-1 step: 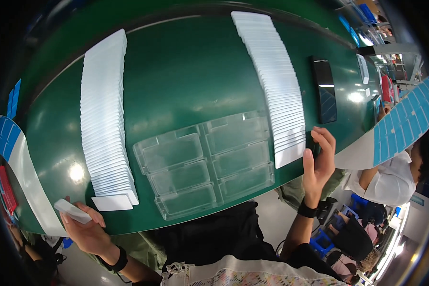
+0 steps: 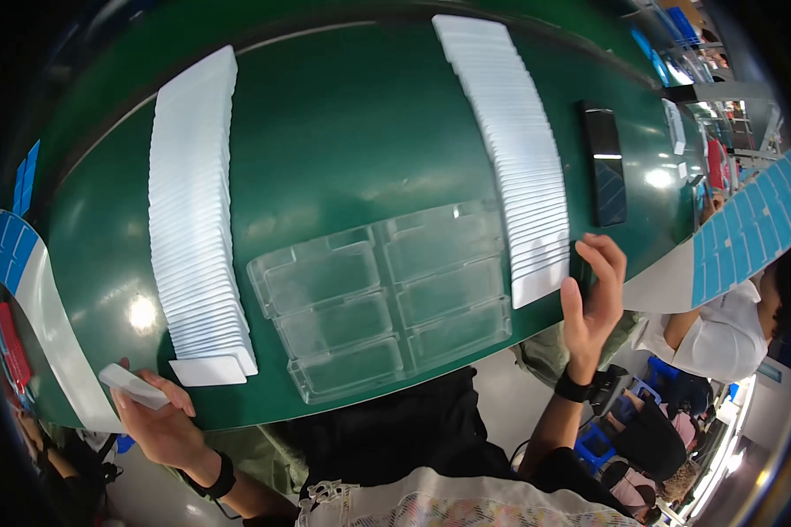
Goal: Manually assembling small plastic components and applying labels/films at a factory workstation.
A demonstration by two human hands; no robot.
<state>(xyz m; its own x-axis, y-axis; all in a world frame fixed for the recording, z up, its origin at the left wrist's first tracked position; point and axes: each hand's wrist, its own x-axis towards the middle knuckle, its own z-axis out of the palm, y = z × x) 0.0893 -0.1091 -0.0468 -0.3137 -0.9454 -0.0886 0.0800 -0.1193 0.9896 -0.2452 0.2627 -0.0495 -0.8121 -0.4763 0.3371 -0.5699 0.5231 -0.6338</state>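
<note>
A clear plastic tray (image 2: pixel 382 299) with several empty compartments lies on the green table (image 2: pixel 351 140) near its front edge. To its left runs a long overlapping row of white cards (image 2: pixel 193 220), and another row of white cards (image 2: pixel 510 149) runs to its right. My left hand (image 2: pixel 163 426) is at the table's front left edge, just below the left row's near end, and holds one white card (image 2: pixel 130 386). My right hand (image 2: pixel 593 299) stands upright with fingers spread beside the near end of the right row, holding nothing.
A black flat device (image 2: pixel 604 162) lies right of the right row. Blue-and-white strips hang over the table's left edge (image 2: pixel 13 255) and right edge (image 2: pixel 747 228). A person in a white shirt (image 2: pixel 721 329) sits at the right. Red items (image 2: pixel 10 347) lie at the far left.
</note>
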